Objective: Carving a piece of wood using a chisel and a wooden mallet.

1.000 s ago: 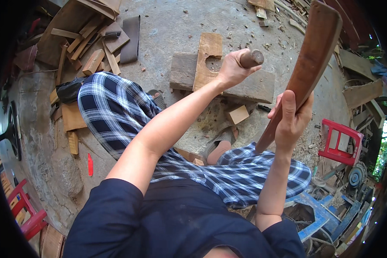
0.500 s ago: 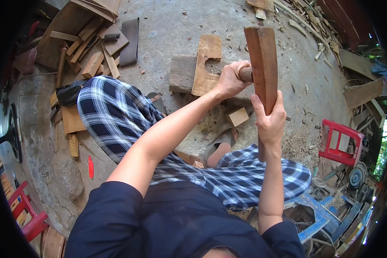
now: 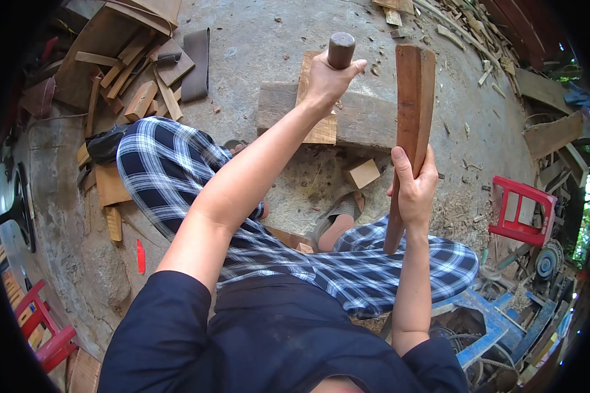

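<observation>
My left hand (image 3: 328,82) is closed round a thick round wooden rod (image 3: 341,51), its end pointing up, above a pale wooden board (image 3: 318,131) lying across a weathered grey beam (image 3: 373,128). Most of the board's upper part is hidden by that hand. My right hand (image 3: 413,190) grips the lower part of a long, slightly curved reddish-brown wooden piece (image 3: 413,98), held lengthwise away from me and apart from the rod. A small wooden block (image 3: 362,173) lies on the concrete floor below the beam, between my legs.
Offcuts (image 3: 137,98) and a dark flat strip (image 3: 195,65) lie at the upper left. A red plastic stool (image 3: 524,232) is on the right, near a blue metal frame (image 3: 478,344). Another red stool (image 3: 52,344) is at the lower left; scrap wood (image 3: 550,137) lines the right edge.
The wooden piece swung left from tilted to lengthwise and met the rod half a second ago; since then my left hand has moved up and left, away from it, turning the rod's end upward.
</observation>
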`<state>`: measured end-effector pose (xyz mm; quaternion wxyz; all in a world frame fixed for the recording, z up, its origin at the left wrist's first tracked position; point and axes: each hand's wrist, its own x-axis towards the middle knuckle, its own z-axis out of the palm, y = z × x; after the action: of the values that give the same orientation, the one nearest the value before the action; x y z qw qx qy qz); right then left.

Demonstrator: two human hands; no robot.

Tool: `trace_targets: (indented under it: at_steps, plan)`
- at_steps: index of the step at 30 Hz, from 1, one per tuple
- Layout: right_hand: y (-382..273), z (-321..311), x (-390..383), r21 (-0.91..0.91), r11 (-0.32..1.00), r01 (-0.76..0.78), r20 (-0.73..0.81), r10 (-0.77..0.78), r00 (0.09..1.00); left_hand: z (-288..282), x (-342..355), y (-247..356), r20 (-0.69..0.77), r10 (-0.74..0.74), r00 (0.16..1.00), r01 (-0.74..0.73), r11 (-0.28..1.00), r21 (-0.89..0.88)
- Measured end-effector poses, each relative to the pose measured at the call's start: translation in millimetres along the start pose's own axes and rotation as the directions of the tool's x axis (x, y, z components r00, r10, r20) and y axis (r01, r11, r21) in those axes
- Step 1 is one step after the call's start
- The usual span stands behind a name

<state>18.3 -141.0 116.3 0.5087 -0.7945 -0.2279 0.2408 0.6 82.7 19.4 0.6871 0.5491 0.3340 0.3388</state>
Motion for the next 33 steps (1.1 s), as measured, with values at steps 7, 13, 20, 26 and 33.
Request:
trace_targets:
  at_steps: [7, 13, 20, 26, 33]
  plan:
    - [-27.9, -10.0, 7.2, 0.118, 0.984, 0.134, 0.027, -0.138, 0.99, 9.0, -19.6, 1.2, 0.14, 0.044, 0.989, -0.058, 0.993, 0.098]
    - [-42.3, -1.3, 18.2, 0.022, 0.967, 0.252, -0.027, -0.252, 0.967, 21.3, -28.4, -19.5, 0.182, 0.175, 0.968, -0.203, 0.968, 0.15]
    - [-25.8, 4.7, 13.8, -0.21, 0.95, 0.231, -0.005, -0.238, 0.971, 16.7, -46.9, -33.4, 0.186, 0.245, 0.951, -0.276, 0.947, 0.163]
    - [-3.5, 9.7, 25.2, -0.271, 0.949, 0.16, 0.032, -0.157, 0.987, 21.9, -22.8, -40.6, 0.194, 0.267, 0.944, -0.291, 0.951, 0.106]
    - [4.1, 0.4, 6.0, 0.012, 1.0, 0.006, 0.02, -0.006, 1.0, 8.2, 4.2, 3.5, -0.087, -0.022, 0.996, 0.019, 0.999, -0.028]
